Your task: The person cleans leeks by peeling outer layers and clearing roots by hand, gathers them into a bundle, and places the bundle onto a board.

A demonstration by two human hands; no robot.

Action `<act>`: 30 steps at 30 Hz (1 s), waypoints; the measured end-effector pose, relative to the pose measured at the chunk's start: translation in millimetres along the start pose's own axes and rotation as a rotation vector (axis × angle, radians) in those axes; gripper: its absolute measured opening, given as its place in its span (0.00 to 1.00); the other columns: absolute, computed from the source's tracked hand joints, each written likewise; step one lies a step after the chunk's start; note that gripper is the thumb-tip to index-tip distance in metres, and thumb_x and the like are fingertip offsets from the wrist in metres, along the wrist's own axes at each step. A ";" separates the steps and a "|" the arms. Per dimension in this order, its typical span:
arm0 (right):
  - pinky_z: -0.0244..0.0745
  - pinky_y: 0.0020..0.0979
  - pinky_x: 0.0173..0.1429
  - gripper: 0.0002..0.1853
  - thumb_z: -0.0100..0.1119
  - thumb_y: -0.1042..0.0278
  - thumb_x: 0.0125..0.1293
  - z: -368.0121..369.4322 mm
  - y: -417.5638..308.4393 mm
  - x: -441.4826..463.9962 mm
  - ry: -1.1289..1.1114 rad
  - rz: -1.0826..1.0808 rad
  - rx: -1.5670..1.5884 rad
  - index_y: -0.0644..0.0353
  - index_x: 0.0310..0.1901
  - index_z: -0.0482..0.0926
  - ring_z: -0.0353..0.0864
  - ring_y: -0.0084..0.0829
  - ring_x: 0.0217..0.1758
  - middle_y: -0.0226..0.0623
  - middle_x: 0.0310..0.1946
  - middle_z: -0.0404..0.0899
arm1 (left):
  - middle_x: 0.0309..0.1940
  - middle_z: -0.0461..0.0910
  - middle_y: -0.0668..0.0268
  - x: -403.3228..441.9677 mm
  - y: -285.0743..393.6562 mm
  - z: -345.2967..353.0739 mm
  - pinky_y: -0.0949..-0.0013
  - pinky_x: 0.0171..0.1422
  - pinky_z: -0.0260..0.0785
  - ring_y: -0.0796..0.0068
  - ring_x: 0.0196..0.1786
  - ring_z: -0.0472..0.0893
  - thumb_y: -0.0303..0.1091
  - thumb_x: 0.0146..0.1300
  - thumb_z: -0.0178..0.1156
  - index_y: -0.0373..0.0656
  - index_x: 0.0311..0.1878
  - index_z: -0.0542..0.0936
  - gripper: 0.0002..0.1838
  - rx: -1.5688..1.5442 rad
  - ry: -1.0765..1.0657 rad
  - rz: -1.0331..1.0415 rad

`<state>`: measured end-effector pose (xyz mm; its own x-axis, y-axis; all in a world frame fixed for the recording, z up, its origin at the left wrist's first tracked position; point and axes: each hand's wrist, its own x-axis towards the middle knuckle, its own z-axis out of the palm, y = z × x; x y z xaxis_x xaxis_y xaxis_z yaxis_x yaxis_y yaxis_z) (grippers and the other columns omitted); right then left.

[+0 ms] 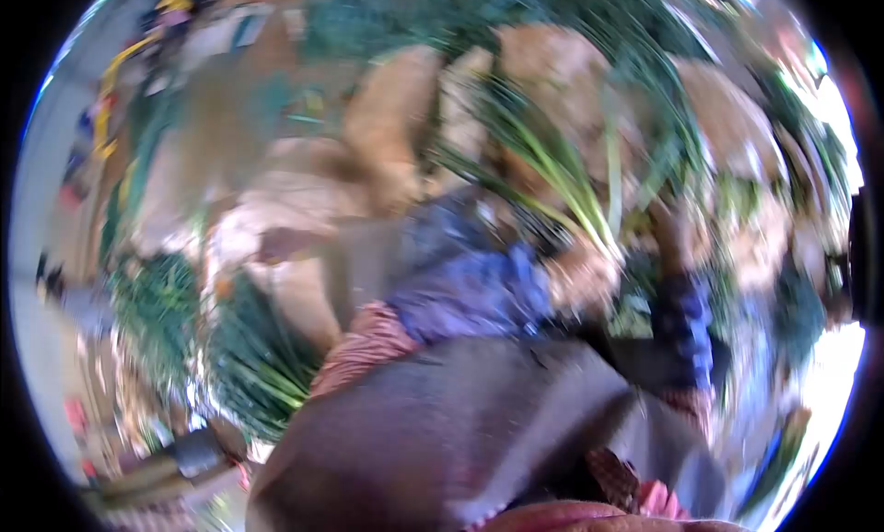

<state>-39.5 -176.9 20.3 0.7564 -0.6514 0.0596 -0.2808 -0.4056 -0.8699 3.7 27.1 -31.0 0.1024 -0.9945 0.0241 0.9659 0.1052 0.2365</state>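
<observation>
Motion smears much of the head view. My left arm reaches across the middle in a blue sleeve cover (470,297). At its end my left hand (543,230), dark and apparently gloved, is closed round a few green onions (571,187). Their pale, stringy roots (587,274) point down toward my lap, and the green leaves slant up to the left. On the right, my right hand (677,237) reaches in among more leafy stalks (658,163). Its fingers are too blurred to read. A second blue sleeve cover (683,325) is on that arm.
Large pale brown sacks or bundles (552,62) stand in front of me, with heaps of green leaves (396,16) behind. More green onions (258,357) lie at the left. A dark brown apron (442,431) covers my lap. Yellow piping or frame (110,99) shows far left.
</observation>
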 end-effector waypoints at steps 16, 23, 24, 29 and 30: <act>0.68 0.38 0.60 0.25 0.56 0.43 0.63 -26.1 7.2 -39.2 -0.149 0.095 0.323 0.55 0.52 0.77 0.74 0.33 0.54 0.38 0.50 0.79 | 0.27 0.70 0.67 -13.4 29.9 36.9 0.63 0.46 0.73 0.70 0.33 0.75 0.19 0.49 0.53 0.38 0.36 0.70 0.10 0.088 0.202 0.118; 0.75 0.27 0.49 0.15 0.56 0.64 0.67 43.5 -4.8 -61.8 -0.575 0.123 0.761 0.65 0.49 0.79 0.80 0.28 0.41 0.37 0.41 0.82 | 0.30 0.72 0.64 -16.7 16.1 46.6 0.60 0.50 0.74 0.67 0.36 0.76 0.17 0.48 0.53 0.35 0.37 0.71 0.11 0.041 0.237 0.127; 0.75 0.26 0.45 0.14 0.59 0.65 0.65 35.0 -23.9 -63.1 -0.430 0.256 0.686 0.66 0.46 0.80 0.80 0.25 0.37 0.36 0.37 0.82 | 0.30 0.72 0.65 -17.8 16.0 44.8 0.62 0.48 0.74 0.69 0.34 0.76 0.18 0.51 0.53 0.34 0.39 0.71 0.11 0.059 0.301 0.132; 0.69 0.23 0.24 0.12 0.63 0.63 0.62 30.8 -46.8 -72.7 -0.226 0.334 0.286 0.66 0.32 0.83 0.73 0.19 0.18 0.30 0.19 0.79 | 0.26 0.71 0.69 -20.4 14.3 55.1 0.71 0.38 0.74 0.75 0.27 0.75 0.18 0.52 0.53 0.36 0.38 0.72 0.09 0.176 0.448 0.077; 0.68 0.25 0.21 0.14 0.61 0.61 0.64 32.0 -60.6 -78.5 -0.167 0.264 0.237 0.65 0.30 0.83 0.71 0.19 0.15 0.29 0.16 0.77 | 0.26 0.71 0.69 -20.8 13.9 51.1 0.71 0.38 0.74 0.75 0.27 0.75 0.18 0.52 0.53 0.36 0.38 0.72 0.09 0.172 0.449 0.078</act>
<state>-62.9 -80.7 52.7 0.7679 -0.5919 -0.2450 -0.3493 -0.0663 -0.9347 2.9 49.2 21.4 0.3018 -0.8811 -0.3640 0.9019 0.1401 0.4085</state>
